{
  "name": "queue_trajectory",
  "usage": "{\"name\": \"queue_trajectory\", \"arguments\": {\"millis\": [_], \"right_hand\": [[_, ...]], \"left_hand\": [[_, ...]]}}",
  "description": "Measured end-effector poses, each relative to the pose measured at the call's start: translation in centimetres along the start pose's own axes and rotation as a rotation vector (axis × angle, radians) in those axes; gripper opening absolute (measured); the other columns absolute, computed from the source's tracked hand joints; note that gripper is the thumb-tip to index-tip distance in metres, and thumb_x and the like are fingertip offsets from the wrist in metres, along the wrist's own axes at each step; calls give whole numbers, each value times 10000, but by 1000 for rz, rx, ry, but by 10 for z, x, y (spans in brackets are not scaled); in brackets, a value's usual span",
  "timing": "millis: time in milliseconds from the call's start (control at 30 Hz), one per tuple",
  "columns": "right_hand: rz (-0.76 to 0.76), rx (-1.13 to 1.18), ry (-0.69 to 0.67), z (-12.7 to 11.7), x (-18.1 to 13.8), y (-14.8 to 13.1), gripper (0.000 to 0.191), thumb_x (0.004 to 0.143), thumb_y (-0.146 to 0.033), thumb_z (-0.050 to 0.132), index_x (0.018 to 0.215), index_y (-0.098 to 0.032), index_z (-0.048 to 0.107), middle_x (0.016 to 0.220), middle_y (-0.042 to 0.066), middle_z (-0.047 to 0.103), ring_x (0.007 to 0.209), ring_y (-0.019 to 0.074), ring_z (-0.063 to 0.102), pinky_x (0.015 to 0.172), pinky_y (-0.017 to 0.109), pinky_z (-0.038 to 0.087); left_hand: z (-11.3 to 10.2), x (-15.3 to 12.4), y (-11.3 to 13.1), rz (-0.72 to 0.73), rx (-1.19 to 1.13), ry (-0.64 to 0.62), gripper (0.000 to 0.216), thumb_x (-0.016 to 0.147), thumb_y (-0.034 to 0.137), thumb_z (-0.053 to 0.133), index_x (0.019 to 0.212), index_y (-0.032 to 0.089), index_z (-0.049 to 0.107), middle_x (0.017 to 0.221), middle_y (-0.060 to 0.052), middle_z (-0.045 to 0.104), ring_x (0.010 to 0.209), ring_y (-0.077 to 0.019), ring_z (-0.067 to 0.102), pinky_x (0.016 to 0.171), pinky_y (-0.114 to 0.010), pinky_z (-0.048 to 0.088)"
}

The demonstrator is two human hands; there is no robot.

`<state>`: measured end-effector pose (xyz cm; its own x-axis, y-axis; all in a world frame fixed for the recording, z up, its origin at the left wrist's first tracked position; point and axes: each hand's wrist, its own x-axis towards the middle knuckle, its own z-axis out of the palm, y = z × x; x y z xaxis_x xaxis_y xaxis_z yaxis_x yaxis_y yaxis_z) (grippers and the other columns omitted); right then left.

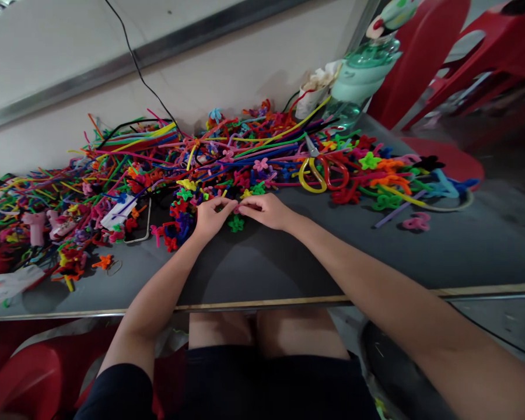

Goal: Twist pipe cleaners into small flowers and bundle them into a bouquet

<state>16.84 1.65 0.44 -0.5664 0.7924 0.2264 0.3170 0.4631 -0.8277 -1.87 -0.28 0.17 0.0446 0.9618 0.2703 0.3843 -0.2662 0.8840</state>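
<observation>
My left hand (213, 219) and my right hand (266, 211) meet over the table's middle, each closed in a pinch with fingertips almost touching. A small pinkish bit shows between the fingertips, too small to make out. Directly below them lies a green pipe-cleaner flower (236, 223). Left of my left hand sits a cluster of blue and red pipe-cleaner flowers (182, 224). Beyond the fingers are a yellow flower (187, 185) and a pink flower (261, 165). Scissors (314, 175) with yellow and red handles lie past my right hand, blades pointing away.
A long heap of colourful pipe cleaners (157, 140) lines the wall. A phone (140, 224) lies to the left. At the back right stand a paper cup (308, 102) and a green water bottle (361, 79). Red chairs (424, 52) are beyond the grey table (376, 251).
</observation>
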Motion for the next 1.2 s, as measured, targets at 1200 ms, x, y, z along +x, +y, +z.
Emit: {"name": "queue_trajectory", "arguments": {"millis": [1200], "right_hand": [[-186,-131,361,0,-8,-13,286,916,-424,517,860,-200,686,850,68,716,763,180,646,711,306,477]], "left_hand": [[3,-6,9,169,15,-228,280,881,409,562,831,166,693,602,0,620,523,-92,554,540,-216,442]]}}
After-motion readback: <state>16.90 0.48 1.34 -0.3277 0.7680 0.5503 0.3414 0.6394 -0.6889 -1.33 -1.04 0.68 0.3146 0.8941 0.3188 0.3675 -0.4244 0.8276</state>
